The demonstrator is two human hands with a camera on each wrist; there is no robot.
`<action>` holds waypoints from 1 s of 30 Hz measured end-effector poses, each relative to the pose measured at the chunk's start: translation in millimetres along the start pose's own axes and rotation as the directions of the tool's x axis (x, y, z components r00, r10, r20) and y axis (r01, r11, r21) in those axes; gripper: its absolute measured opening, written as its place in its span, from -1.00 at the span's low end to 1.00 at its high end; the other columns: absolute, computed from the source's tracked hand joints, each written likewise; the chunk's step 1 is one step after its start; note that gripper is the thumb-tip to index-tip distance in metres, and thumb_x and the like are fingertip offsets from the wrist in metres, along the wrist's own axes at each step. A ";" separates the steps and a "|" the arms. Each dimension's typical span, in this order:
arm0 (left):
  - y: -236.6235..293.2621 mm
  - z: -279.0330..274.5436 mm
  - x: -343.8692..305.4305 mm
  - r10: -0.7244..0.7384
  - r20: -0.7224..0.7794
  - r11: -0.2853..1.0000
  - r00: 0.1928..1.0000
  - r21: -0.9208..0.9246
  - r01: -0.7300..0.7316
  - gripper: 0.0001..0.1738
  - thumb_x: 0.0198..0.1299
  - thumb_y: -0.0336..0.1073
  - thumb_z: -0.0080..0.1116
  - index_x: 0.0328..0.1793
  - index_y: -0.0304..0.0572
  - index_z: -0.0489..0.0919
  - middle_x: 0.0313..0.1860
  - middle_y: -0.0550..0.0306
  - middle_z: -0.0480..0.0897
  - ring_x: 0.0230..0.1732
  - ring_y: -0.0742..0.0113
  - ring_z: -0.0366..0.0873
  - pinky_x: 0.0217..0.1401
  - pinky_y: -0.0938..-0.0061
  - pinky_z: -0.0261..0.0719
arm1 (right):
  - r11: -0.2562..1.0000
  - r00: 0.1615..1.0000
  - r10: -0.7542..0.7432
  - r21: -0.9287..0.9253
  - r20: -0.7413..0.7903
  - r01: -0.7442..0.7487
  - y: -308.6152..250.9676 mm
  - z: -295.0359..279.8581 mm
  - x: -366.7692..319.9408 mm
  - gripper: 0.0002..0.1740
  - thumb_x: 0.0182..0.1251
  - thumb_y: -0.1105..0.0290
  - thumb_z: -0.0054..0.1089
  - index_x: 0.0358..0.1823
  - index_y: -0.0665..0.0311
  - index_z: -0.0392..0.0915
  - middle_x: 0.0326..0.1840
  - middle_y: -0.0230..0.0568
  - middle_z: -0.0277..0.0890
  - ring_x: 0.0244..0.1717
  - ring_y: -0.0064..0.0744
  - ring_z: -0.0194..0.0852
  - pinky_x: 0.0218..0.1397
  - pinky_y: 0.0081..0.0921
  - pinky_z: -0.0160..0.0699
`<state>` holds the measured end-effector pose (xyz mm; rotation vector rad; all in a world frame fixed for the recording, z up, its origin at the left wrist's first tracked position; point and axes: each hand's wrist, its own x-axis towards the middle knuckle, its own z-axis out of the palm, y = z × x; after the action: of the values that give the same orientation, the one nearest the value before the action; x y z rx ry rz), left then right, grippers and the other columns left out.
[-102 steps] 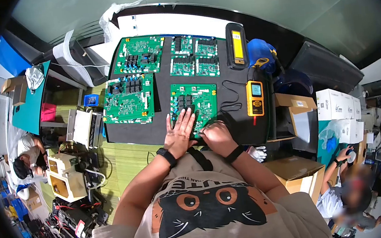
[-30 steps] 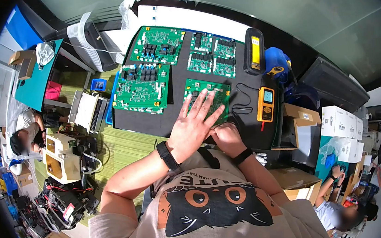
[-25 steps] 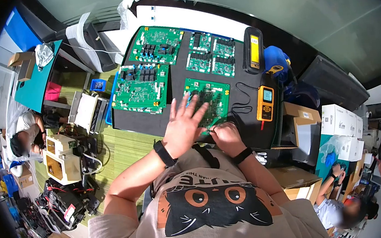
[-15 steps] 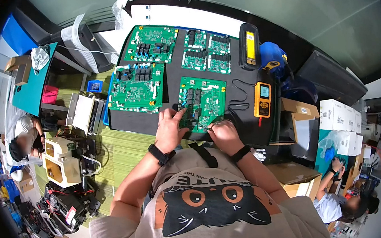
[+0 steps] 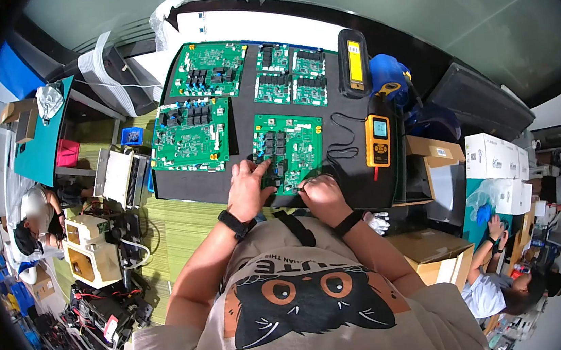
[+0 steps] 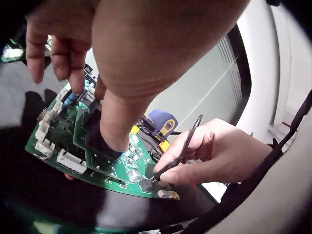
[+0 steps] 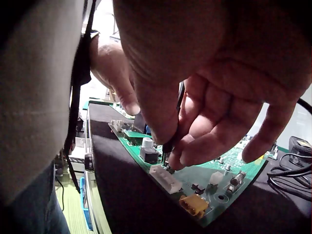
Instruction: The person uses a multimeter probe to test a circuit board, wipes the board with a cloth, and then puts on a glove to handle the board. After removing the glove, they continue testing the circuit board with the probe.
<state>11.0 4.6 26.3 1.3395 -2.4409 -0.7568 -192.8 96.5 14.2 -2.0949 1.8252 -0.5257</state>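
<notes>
Both hands met the near board [image 5: 292, 139]: left hand [image 5: 249, 188] pressed its near-left part, fingers loose; right hand [image 5: 321, 194] pinched a probe [image 6: 187, 140] at its near edge.

The green circuit board [image 5: 289, 148] lies flat on the black mat [image 5: 354, 188], the nearest of the boards to the person. It carries rows of black block components in its middle, white connectors along its near edge and an amber one at a near corner. The thin black probe [image 6: 184, 148] stands tilted, pinched in the right hand [image 5: 322, 196], its tip down on the board's near edge beside a white connector.
</notes>
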 end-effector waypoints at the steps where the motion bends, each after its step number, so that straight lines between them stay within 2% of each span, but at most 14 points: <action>1: -0.4 0.9 0.6 0.002 0.002 1.000 1.000 0.001 -0.002 -0.21 -0.13 -0.32 0.55 0.35 0.02 0.55 0.01 -0.01 0.48 0.07 -0.04 0.42 0.17 0.18 0.51 | 1.000 1.000 -0.001 -0.007 -0.006 0.001 0.6 1.3 -0.1 -0.86 0.19 0.37 0.28 -0.34 0.30 0.64 -0.34 -0.08 0.66 -0.22 -0.03 0.62 0.03 -0.12 0.51; 4: -0.1 3.3 2.4 0.014 -0.024 1.000 1.000 0.009 -0.014 -0.23 -0.15 -0.31 0.55 0.32 -0.05 0.57 -0.02 -0.06 0.48 0.04 -0.07 0.40 0.15 0.17 0.47 | 1.000 1.000 -0.003 -0.011 -0.023 0.002 1.1 2.2 -0.1 -0.86 0.18 0.37 0.29 -0.35 0.30 0.64 -0.35 -0.08 0.65 -0.23 -0.03 0.62 0.03 -0.13 0.51; 12: 3.9 -0.8 5.0 -0.016 -0.003 0.992 1.000 0.124 0.016 -0.26 -0.15 -0.21 0.54 0.29 0.09 0.61 -0.05 0.09 0.50 0.05 0.04 0.43 0.14 0.19 0.46 | 1.000 0.999 -0.020 -0.020 -0.040 0.019 0.6 2.7 0.3 -0.88 0.11 0.39 0.34 -0.38 0.28 0.63 -0.39 -0.11 0.63 -0.26 -0.07 0.62 0.00 -0.16 0.51; 30: 0.4 0.0 4.3 -0.013 0.022 0.983 1.000 0.182 0.008 -0.25 -0.12 -0.13 0.52 0.32 0.21 0.59 0.00 0.14 0.53 0.12 0.10 0.43 0.17 0.15 0.41 | 0.992 0.991 -0.100 -0.083 -0.084 0.093 5.9 10.4 2.2 -0.88 0.09 0.39 0.35 -0.39 0.25 0.61 -0.42 -0.18 0.59 -0.27 -0.14 0.60 0.05 -0.18 0.48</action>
<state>8.4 1.2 26.3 1.4156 -2.5763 -0.5651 -192.9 93.5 2.5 -2.2551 1.8263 -0.5880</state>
